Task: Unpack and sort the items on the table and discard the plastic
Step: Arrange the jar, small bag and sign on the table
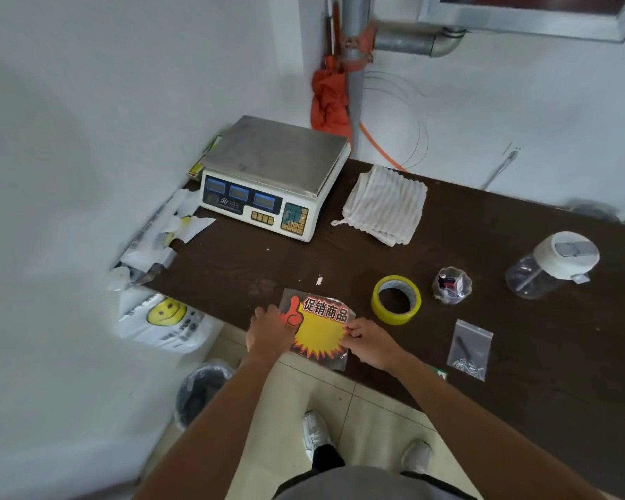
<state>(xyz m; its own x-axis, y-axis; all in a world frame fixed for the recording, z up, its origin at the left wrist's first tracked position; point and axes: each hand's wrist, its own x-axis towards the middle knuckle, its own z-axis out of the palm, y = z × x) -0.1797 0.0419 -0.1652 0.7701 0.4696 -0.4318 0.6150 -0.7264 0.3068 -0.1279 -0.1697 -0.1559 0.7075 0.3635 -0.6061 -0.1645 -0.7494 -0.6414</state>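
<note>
Left of centre, low in the frame, your left hand [267,330] curls round the left edge of the plastic-sleeved sticker pack [322,333] — it lies at the table's [231,261] near edge; your right hand [370,342] pinches its right edge; further right sit a yellow tape roll [394,317] and a zip bag of screws [469,350].

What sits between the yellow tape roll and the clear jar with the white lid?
A small clear plastic pack holding dark and red items; the head view shows it.
</note>
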